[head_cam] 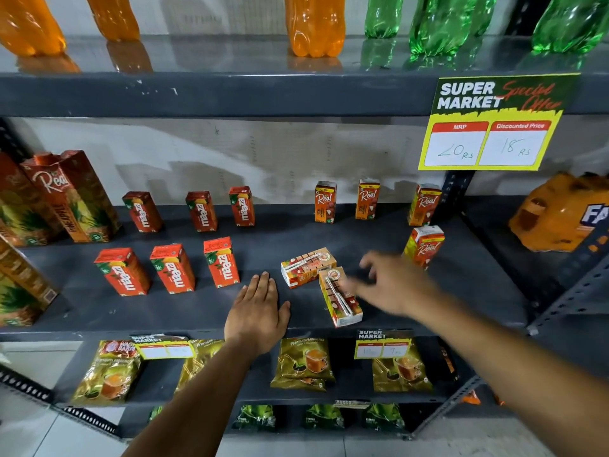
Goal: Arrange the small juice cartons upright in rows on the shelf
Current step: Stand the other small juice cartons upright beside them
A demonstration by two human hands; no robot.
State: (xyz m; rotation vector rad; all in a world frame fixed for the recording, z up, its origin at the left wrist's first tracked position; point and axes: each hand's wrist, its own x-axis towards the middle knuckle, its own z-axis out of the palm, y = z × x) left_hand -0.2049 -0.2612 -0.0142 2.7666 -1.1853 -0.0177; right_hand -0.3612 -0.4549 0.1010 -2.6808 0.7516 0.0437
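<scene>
We see a dark grey shelf (pixel 329 239) with small juice boxes on it. Six red mango cartons stand up in two rows of three on the left side, like the back middle one (pixel 201 211) and the front middle one (pixel 173 268). On the right side three orange Real cartons stand at the back, and the middle one (pixel 368 199) is near the wall. One more Real carton (pixel 425 245) stands in front of the right one, close to the shelf post. Two cartons lie flat in the middle of the shelf. One fallen carton (pixel 308 266) lies sideways, and the other fallen carton (pixel 339 298) lies near the front edge, pointing toward us. Their corners are touching or almost touching. Our left hand (pixel 258 311) rests flat on the shelf, palm down, with the fingers straight and close together, and it holds nothing. It is just left of the fallen cartons. Our right hand (pixel 392 285) is over the shelf, just right of the fallen cartons, and it looks blurry. Its fingers are spread apart and holding nothing, and the fingertips are very near the closer fallen carton. We cannot tell if they touch it. Big pineapple juice boxes (pixel 75 196) stand at the far left. A yellow price sign (pixel 487 127) hangs from the shelf above, where orange bottles (pixel 314 24) and green bottles (pixel 445 24) stand. Tea packets (pixel 304 364) lie on the shelf below.
</scene>
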